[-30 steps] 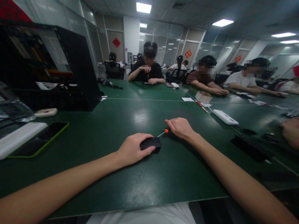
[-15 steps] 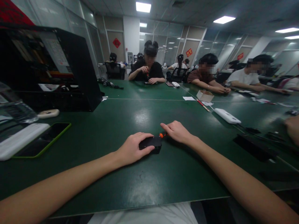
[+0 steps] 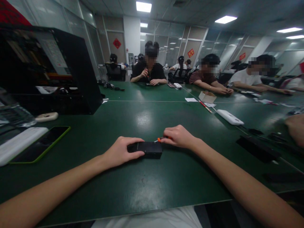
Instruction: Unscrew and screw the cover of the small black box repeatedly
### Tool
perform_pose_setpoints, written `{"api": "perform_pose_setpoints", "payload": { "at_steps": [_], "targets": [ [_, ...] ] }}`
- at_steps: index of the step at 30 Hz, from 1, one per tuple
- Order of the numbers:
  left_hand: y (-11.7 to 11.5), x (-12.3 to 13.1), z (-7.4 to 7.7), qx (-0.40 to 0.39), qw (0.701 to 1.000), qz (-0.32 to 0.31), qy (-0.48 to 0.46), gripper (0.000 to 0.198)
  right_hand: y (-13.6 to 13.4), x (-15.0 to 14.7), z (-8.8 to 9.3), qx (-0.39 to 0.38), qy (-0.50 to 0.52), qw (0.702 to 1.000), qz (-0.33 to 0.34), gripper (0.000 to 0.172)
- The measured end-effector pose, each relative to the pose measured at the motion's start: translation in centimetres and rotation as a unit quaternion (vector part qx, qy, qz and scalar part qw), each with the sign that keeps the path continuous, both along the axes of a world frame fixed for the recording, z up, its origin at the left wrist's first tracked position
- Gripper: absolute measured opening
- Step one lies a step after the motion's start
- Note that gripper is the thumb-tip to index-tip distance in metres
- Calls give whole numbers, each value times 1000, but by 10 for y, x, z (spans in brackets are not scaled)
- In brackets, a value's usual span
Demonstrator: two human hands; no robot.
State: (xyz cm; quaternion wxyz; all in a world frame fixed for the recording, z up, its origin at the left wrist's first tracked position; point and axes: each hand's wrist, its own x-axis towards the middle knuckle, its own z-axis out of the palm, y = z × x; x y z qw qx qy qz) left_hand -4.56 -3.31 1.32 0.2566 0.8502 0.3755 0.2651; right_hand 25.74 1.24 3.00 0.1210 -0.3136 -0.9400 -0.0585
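A black rectangular box lies flat on the green table in front of me. Thumb and fingers of my left hand grip its left end along the near and far sides. My right hand is closed around a small screwdriver with an orange and black handle. Its thin metal shaft points left, and the tip is at the far right part of the box's top; whether it touches there I cannot tell.
At left stand an open black computer case, a phone with a green edge, a white slab and a clear bottle. A white power strip, a small carton and a black block lie right. People sit across the table.
My left hand has slid left along the box, baring more of its top. My right thumb has folded down onto the screwdriver, whose shaft now shows over the box.
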Motion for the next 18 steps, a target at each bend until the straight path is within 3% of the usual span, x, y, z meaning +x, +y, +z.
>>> {"api": "perform_pose_setpoints", "payload": {
  "at_steps": [18],
  "targets": [
    [6,1,-7,14,999,-7,-41,38,9,9,-3,45,87,995,27,45]
  ]
}}
